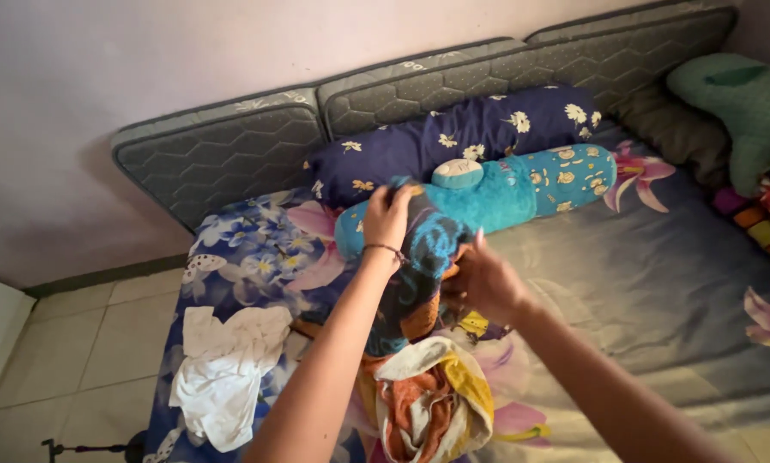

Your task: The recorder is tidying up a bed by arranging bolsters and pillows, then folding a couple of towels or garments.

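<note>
We pinch the dark patterned garment [419, 257] with left hand [387, 216]; right hand [479, 283] grips it, seemingly closed. Loose hold could drop it onto the clothes pile [428, 399].

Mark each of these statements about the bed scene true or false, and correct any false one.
1. Both hands grip a dark patterned cloth. True: the left hand holds its top and the right hand its side.
2. A white garment lies on the floral sheet. True.
3. The teal bolster lies on the floor. False: it lies on the mattress, in front of the navy flowered pillow.
4. The left wrist is bare. False: it wears a thin bracelet.
5. A crumpled orange, yellow and white heap lies below the hands. True.
</note>
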